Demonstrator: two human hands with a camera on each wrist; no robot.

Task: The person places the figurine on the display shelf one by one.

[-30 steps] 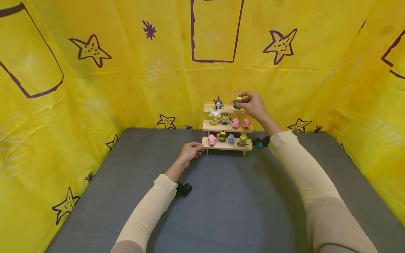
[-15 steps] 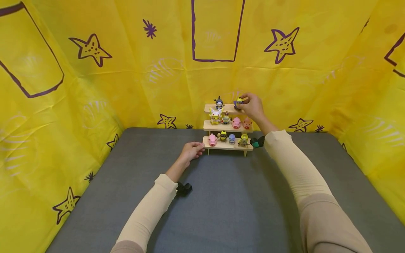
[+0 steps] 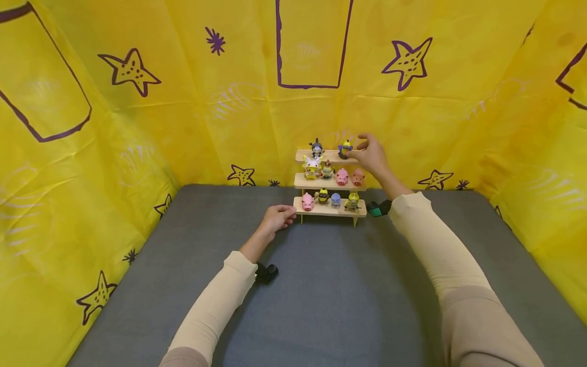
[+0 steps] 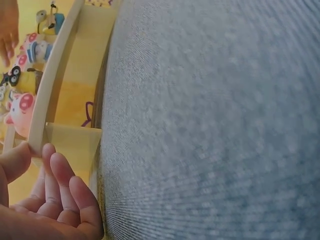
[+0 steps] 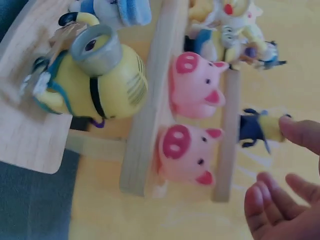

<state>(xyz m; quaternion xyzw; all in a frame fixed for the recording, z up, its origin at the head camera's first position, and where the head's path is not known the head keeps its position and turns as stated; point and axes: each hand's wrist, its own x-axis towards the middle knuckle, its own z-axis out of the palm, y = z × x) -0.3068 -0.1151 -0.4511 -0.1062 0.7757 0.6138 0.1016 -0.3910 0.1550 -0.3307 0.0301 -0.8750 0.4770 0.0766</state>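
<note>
A three-tier wooden display shelf stands at the back of the table, with small toy figures on every tier. At its lower left end my left hand pinches the bottom board between thumb and fingertips, beside a pink pig figure. On the top tier's right side stands a yellow-headed figure with dark blue wings. My right hand is just right of it, fingers spread away; in the right wrist view the thumb tip is right at the figure's yellow head.
A dark-haired figure stands on the top tier's left. Two pink pigs, a white-eared figure and a small crowned one share the middle tier. A goggled yellow figure is at the bottom right. Yellow cloth hangs close behind.
My right hand's fingers have parted from the winged figure, which now stands on the top tier, and the hand has shifted slightly right. The left hand keeps its place on the shelf.
</note>
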